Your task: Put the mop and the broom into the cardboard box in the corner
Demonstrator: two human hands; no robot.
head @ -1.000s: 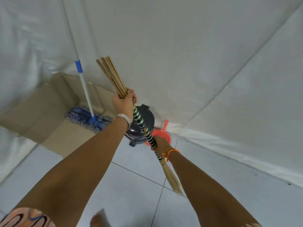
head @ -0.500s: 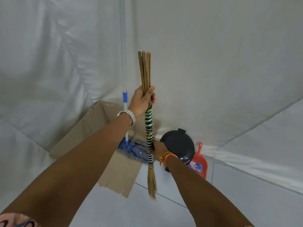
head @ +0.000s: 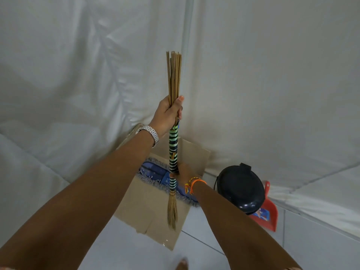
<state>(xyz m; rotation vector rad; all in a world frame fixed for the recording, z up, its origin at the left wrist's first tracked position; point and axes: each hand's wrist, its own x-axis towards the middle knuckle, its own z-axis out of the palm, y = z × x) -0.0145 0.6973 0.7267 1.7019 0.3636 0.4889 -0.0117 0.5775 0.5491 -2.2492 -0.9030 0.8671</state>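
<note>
I hold a stick broom (head: 173, 152) upright over the cardboard box (head: 150, 211) in the corner. Its bare sticks point up, a green and black wrapped band sits in the middle, and a thin tuft hangs at the bottom. My left hand (head: 167, 114) grips the sticks just above the band. My right hand (head: 182, 172) grips the lower part of the band. The mop (head: 153, 172) lies in the box with its blue fringed head on the box floor. Its white pole (head: 187, 36) leans up into the wall corner.
A black lidded bin (head: 240, 187) stands right of the box on the tiled floor. A red dustpan (head: 267, 213) leans behind it against the sheet-covered wall. White sheeting covers both walls. My foot (head: 182, 265) shows at the bottom edge.
The broom has swung from tilted to upright and moved left, from in front of the black bin to over the open box. Both hands kept their grip.
</note>
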